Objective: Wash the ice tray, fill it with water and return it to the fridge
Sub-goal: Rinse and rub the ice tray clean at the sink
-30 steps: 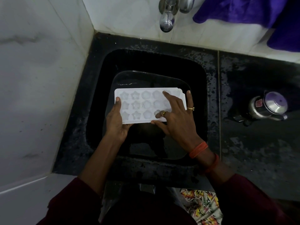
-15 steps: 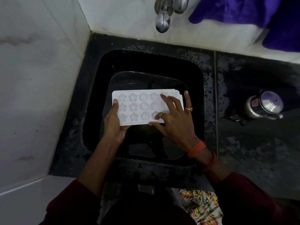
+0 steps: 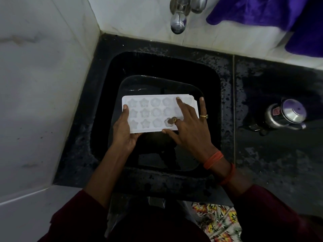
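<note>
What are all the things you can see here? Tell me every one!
ice tray: one, white, star and flower moulds, held over the sink
sink: one, black, set in the counter
clear dish: one, see-through, in the sink under the tray
tap: one, shiny silver, on the wall above the sink
counter: one, black speckled, wet, around the sink
steel pot with lid: one, silver, on the counter at right
cloth: purple, top right
patterned fabric: colourful, bottom edge
left hand: holds the tray's left end
right hand: fingers spread on the tray's right side, two rings, orange wrist bands
sleeves: two, dark red
</note>
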{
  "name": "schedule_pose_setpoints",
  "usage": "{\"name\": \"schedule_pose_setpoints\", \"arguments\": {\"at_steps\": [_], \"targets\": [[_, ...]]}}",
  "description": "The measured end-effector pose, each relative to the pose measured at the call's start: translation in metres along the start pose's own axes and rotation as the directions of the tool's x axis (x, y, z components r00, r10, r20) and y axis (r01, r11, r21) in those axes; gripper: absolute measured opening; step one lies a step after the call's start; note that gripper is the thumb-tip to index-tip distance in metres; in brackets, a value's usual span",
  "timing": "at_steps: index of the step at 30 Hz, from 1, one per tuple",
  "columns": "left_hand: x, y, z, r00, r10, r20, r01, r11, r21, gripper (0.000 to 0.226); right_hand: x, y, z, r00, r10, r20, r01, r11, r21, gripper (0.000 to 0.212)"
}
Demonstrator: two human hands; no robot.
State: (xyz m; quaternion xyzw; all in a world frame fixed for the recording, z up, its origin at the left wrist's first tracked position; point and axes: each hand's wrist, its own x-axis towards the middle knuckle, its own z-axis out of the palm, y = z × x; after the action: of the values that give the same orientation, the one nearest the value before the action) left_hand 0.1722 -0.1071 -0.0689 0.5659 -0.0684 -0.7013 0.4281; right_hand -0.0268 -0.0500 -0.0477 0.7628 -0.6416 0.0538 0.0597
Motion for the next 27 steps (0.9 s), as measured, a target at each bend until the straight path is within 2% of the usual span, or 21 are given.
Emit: {"name": "schedule_pose_setpoints", "arguments": {"at_steps": [6,10,14,19,27], "targets": [[-0.002,0.002,-0.002,1.0,0.008,-0.001,-0.008,1.0,0.014,0.042,-0.004,-0.006,0.0,0.998,0.066,-0.024,-0.062,0.988,0.141,0.035],[-0.004,0.001,-0.001,1.0,0.003,-0.007,-0.003,1.0,0.019,0.044,-0.003,-0.013,-0.005,0.999,0.04,-0.036,-0.032,0.981,0.189,0.035],[-0.006,0.001,0.0,1.0,0.003,0.002,-0.003,1.0,0.016,0.044,-0.002,-0.014,-0.008,0.998,-0.047,0.039,0.041,0.988,0.146,0.028],[-0.007,0.0,0.0,1.0,0.012,0.013,-0.012,1.0,0.028,0.046,-0.001,-0.02,-0.007,0.992,-0.097,0.084,0.095,0.995,0.028,0.031],[-0.008,0.001,-0.002,1.0,0.015,0.023,-0.015,1.0,0.026,0.048,0.002,-0.019,-0.013,0.996,-0.092,0.001,0.092,0.995,0.025,0.026]]}}
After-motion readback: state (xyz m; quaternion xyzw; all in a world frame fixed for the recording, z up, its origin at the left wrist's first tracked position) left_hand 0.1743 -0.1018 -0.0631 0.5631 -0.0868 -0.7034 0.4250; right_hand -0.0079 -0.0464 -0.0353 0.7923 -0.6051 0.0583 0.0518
